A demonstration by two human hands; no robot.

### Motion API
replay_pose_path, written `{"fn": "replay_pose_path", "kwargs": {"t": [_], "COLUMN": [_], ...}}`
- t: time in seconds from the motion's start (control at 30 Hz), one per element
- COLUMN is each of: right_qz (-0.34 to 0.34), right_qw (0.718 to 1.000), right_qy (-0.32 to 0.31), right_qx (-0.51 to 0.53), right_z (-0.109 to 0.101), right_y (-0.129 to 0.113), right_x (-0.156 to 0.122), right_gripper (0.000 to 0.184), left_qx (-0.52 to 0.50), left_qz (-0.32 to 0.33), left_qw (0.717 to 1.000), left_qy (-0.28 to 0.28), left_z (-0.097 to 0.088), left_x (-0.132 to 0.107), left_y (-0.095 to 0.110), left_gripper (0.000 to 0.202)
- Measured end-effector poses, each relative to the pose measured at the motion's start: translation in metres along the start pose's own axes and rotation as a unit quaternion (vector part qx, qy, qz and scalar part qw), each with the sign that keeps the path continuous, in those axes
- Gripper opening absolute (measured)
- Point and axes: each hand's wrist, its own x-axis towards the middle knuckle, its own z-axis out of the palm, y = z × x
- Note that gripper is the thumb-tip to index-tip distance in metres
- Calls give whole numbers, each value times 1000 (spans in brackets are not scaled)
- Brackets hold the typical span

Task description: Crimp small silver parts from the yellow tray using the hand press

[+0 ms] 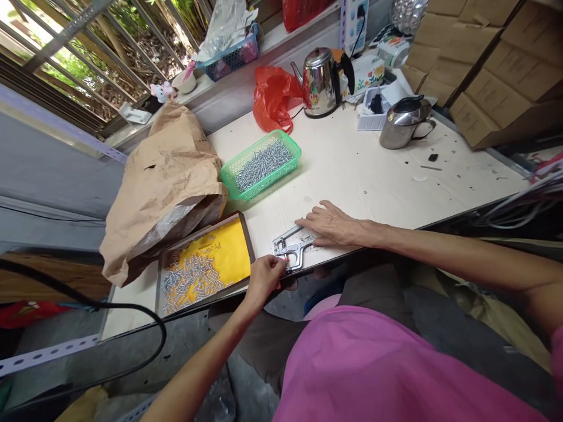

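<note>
A silver metal plier-like hand tool [299,252] with a small spring lies at the table's front edge. My right hand [332,225] spans its two handles, the fingers over the upper one and the thumb by the lower one. At the tool's jaw end, beside a small red part, my left hand [266,275] is closed in a pinch; what sits between its fingertips is hidden. Left of that hand, a brown-rimmed tray [250,237] with a yellow bottom holds many small silver metal pins [193,278]. Farther back, a green plastic basket [229,170] contains more of such pieces.
A crumpled brown paper bag [162,176] stands left of the basket. At the back are a red plastic bag [275,97], a steel kettle [321,88], a white tray [369,120] and a metal pot [400,126]. Cardboard boxes [505,82] are stacked at right.
</note>
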Motion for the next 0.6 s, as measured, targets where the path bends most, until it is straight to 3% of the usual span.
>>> {"fn": "replay_pose_path", "kwargs": {"t": [0.1,0.17,0.23,0.43,0.5,0.6], "right_qz": [-7,-10,-7,62,87,85], "right_qw": [1000,1000,1000,998,996,995], "right_qy": [8,13,16,-4,-21,-56], "right_qx": [-7,-9,-3,24,17,8], "right_z": [2,2,2,0,-3,-10], "right_y": [-2,-4,-5,-5,-5,-9], "right_x": [-2,-3,-4,-14,-15,-11], "right_gripper": [46,47,51,76,73,55], "left_qx": [159,216,251,331,359,381], "left_qz": [187,284,343,364,366,378], "left_qw": [961,924,899,870,858,844], "left_qy": [128,133,102,32,27,11], "left_z": [5,10,15,16,13,10], "left_x": [-3,2,12,45,49,53], "left_y": [9,19,28,45,47,50], "left_gripper": [17,23,39,66,72,67]}}
